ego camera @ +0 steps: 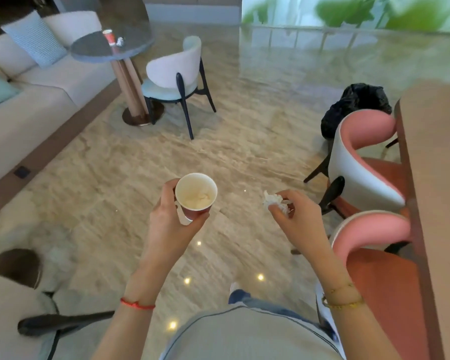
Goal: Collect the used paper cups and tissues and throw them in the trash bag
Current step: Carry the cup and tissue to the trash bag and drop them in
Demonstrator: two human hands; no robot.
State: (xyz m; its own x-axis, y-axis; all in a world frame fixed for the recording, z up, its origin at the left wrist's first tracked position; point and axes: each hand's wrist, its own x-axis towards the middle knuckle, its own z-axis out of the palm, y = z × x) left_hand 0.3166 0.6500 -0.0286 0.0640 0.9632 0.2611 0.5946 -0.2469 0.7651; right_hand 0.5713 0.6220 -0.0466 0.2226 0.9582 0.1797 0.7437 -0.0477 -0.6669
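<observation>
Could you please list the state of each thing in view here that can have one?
Left hand: grips the paper cup.
Paper cup: upright, tissue inside.
Right hand: pinches a crumpled tissue.
Trash bag: on the floor behind a pink chair; whether open, cannot tell.
Second cup: upright on the round table, uncollected.
Table tissue: crumpled beside it.

Counts: two paper cups, two visible tissues, one trash bag.

Cup (196,197) at 6 o'clock, cup (108,36) at 11; tissue (274,201), tissue (119,41); bag (356,105) at 2; three chairs.
</observation>
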